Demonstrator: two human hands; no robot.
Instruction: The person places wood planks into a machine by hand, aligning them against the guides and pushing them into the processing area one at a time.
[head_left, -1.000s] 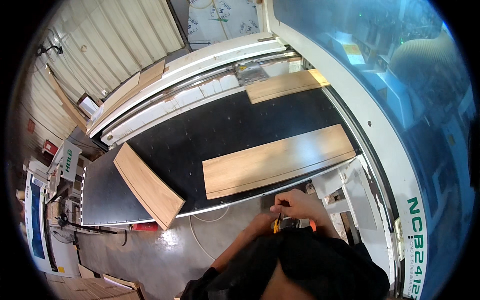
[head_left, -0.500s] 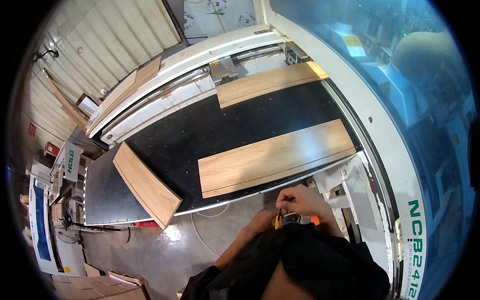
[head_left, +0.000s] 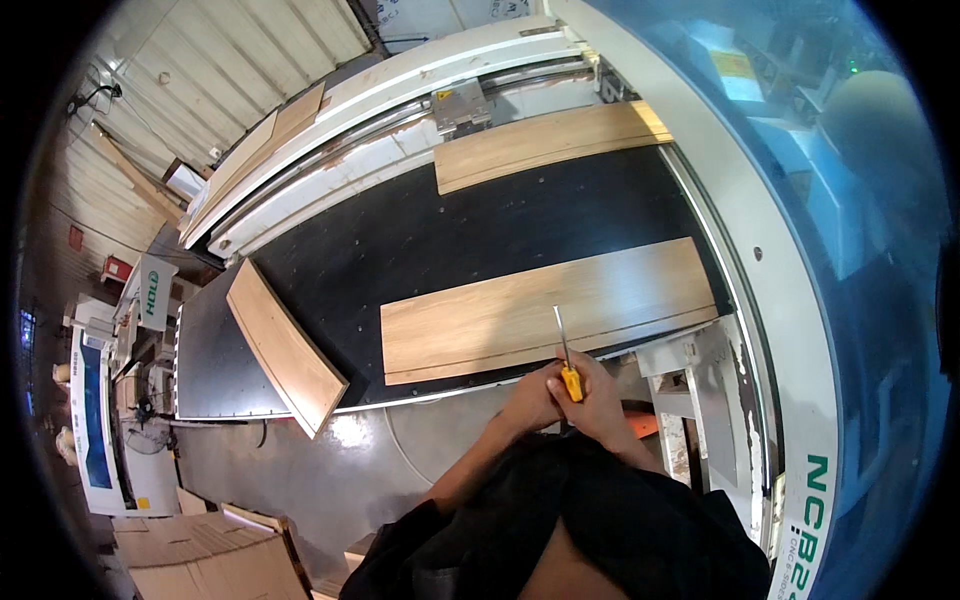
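A screwdriver [head_left: 571, 382] with a yellow handle and a thin metal shaft points away from me, its tip over the near wooden board [head_left: 470, 335]. My right hand [head_left: 600, 403] is wrapped round the handle. Close against it, my left hand [head_left: 532, 402] has its fingers closed at the handle's left side; part of their grip is hidden. The board is long and pale, with a groove along its near edge, and lies flat on the black machine table [head_left: 330, 260] just beyond my hands.
A second board [head_left: 545, 150] lies at the far side by a metal clamp [head_left: 461, 108]. Another board [head_left: 285, 350] lies askew at the left and overhangs the near edge. A blue-windowed machine housing [head_left: 760, 200] rises at the right. Cardboard [head_left: 215, 555] is at lower left.
Both hands have moved forward and up from near my waist, toward the near board. The screwdriver now shows with its shaft pointing outward. My view has shifted slightly.
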